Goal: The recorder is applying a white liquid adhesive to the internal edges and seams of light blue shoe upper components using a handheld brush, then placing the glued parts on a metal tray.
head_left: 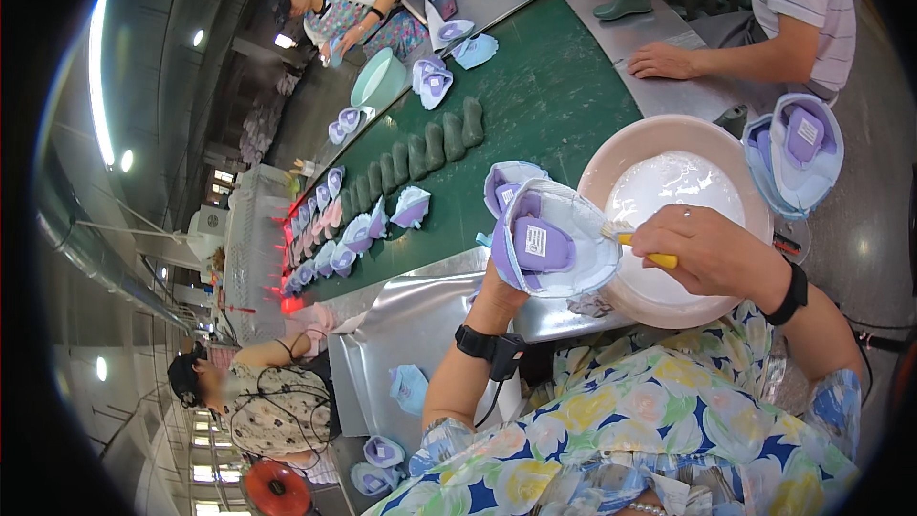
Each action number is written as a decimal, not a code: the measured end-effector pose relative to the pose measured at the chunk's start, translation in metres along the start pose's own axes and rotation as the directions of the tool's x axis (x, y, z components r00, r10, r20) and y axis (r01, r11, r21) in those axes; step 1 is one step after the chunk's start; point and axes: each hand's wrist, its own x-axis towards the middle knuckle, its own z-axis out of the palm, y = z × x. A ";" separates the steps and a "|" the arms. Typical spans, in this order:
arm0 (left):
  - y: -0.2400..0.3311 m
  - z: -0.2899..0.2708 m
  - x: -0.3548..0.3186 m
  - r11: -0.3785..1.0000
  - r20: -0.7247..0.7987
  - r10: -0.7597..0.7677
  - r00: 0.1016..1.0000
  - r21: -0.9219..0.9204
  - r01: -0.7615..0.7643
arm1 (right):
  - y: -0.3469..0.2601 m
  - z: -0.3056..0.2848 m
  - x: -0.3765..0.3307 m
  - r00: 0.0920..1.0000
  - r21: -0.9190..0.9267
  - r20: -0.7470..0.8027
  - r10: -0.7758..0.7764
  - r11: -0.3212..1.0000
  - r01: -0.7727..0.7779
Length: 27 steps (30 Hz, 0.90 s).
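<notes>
My left hand (pixel 504 294) is closed under a purple and light-blue shoe upper (pixel 571 247) and holds it up, its opening toward me and a white label showing on the tongue. Another upper (pixel 516 175) of the same colours sits right behind it; whether my hand grips that one too is hidden. In my right hand (pixel 702 253) is a brush (pixel 659 259) with a yellow handle. Its bristles touch or nearly touch the edge of the held upper. Below my right hand stands a pale pink basin (pixel 600 158) containing white liquid.
More uppers (pixel 798 148) rest right of the basin. A green conveyor belt (pixel 544 86) carries rows of uppers and dark shoe lasts (pixel 415 158). A co-worker's hand (pixel 661 61) lies on the far metal edge. A mint basin (pixel 380 79) stands beyond the belt, near another person.
</notes>
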 end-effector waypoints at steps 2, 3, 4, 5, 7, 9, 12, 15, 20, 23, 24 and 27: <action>0.005 0.003 0.002 0.997 0.018 -0.005 1.000 0.076 0.004 | 0.001 -0.003 0.003 0.995 0.050 -0.064 0.077 0.996 -0.074; 0.005 -0.001 0.006 0.998 0.039 -0.043 0.998 0.052 0.041 | 0.002 0.000 0.014 0.979 0.026 -0.198 0.058 0.998 -0.054; 0.003 -0.005 0.010 0.997 0.061 -0.078 0.995 0.027 0.077 | 0.000 0.004 0.024 0.970 0.073 -0.195 0.143 0.989 -0.130; -0.002 -0.009 0.012 0.994 0.084 -0.111 0.990 0.002 0.111 | -0.002 0.008 0.034 0.956 0.117 -0.187 0.226 0.971 -0.206; -0.006 -0.018 0.016 0.999 -0.042 -0.048 0.998 -0.005 0.048 | 0.003 0.014 0.051 0.936 0.142 -0.141 0.324 0.942 -0.305; -0.003 -0.045 0.021 0.993 -0.166 0.034 0.985 -0.104 -0.052 | 0.005 0.013 0.051 0.930 0.092 -0.161 0.332 0.943 -0.321; 0.005 -0.119 0.034 0.973 -0.339 0.203 0.918 0.174 -0.151 | 0.015 0.007 0.040 0.871 0.096 -0.216 0.441 0.898 -0.430; 0.012 -0.212 0.056 0.962 -0.448 0.274 0.851 0.117 -0.248 | 0.019 0.015 0.032 0.747 0.437 -0.172 0.642 0.729 -0.527; 0.036 -0.296 0.089 0.926 -0.522 0.372 0.768 0.156 -0.343 | 0.030 0.027 0.024 0.703 0.391 -0.062 0.708 0.665 -0.636; 0.032 -0.357 0.097 0.952 -0.699 0.284 0.656 0.122 -0.282 | 0.034 0.024 0.016 0.657 0.358 -0.004 0.754 0.614 -0.703; 0.030 -0.366 0.102 0.980 -0.871 0.197 0.450 0.172 -0.096 | 0.034 0.022 0.012 0.635 0.338 0.011 0.772 0.595 -0.729; 0.015 -0.378 0.104 0.561 -0.649 0.730 0.215 0.749 0.354 | 0.041 0.015 -0.001 0.606 0.236 0.029 0.795 0.584 -0.777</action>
